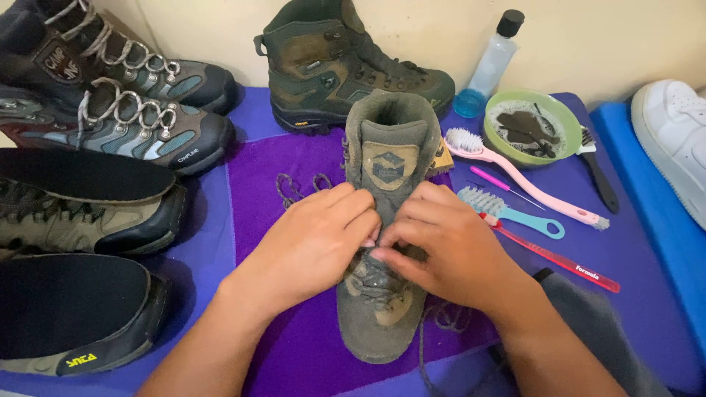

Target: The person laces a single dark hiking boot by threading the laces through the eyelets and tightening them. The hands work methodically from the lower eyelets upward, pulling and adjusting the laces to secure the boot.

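Note:
A worn olive-green hiking boot (386,158) stands toe toward me on a purple cloth (257,184). Both my hands rest on its lacing. My left hand (312,242) pinches the brown lace at the left side of the tongue. My right hand (441,246) pinches the lace on the right, fingertips meeting the left hand's. A loose stretch of lace (294,187) curls on the cloth beside the boot's left. Its matching boot (331,62) stands behind, side on.
Other boots (140,121) and black insoles (70,305) line the left. On the right lie a pink brush (515,176), a teal brush (507,209), a red tool (559,257), a green bowl of dirty water (533,125), a clear bottle (489,70), and a white sneaker (673,140).

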